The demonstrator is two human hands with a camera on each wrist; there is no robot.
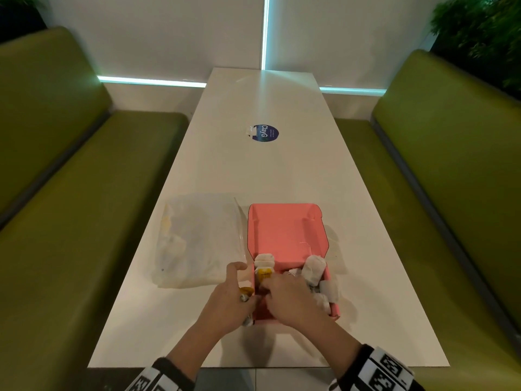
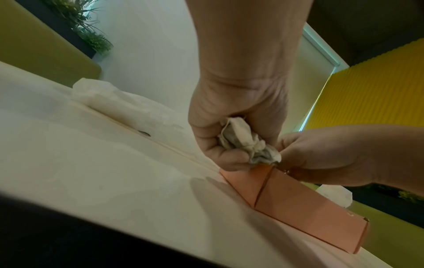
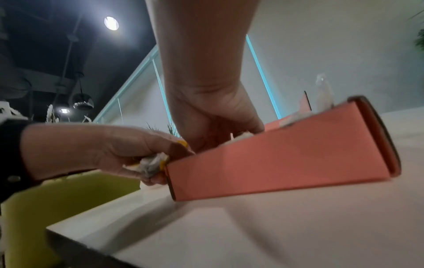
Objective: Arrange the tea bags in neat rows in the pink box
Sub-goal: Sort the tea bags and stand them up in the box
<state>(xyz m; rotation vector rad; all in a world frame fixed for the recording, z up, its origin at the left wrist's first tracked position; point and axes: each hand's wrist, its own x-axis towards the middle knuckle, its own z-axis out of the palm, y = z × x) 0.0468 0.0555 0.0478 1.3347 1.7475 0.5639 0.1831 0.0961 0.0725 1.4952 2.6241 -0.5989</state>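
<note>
The pink box [image 1: 284, 235] stands open on the white table [image 1: 253, 170], its lid tipped back. Several tea bags [image 1: 313, 268] lie loose along its right side, and one with a yellow tag [image 1: 265, 273] stands at its left wall. My left hand [image 1: 231, 296] is just outside that left wall and grips a crumpled bunch of tea bags [image 2: 245, 143]. My right hand [image 1: 287, 294] reaches down into the near left corner of the box [image 3: 275, 150]. Its fingertips [image 2: 286, 145] meet the end of the bunch and pinch it. The box wall hides them in the right wrist view.
A flat clear plastic bag [image 1: 197, 241] lies left of the box, touching it. A round blue sticker [image 1: 265, 133] is on the table farther back. Green benches [image 1: 70, 207] run along both long sides, and the table ends at a white wall.
</note>
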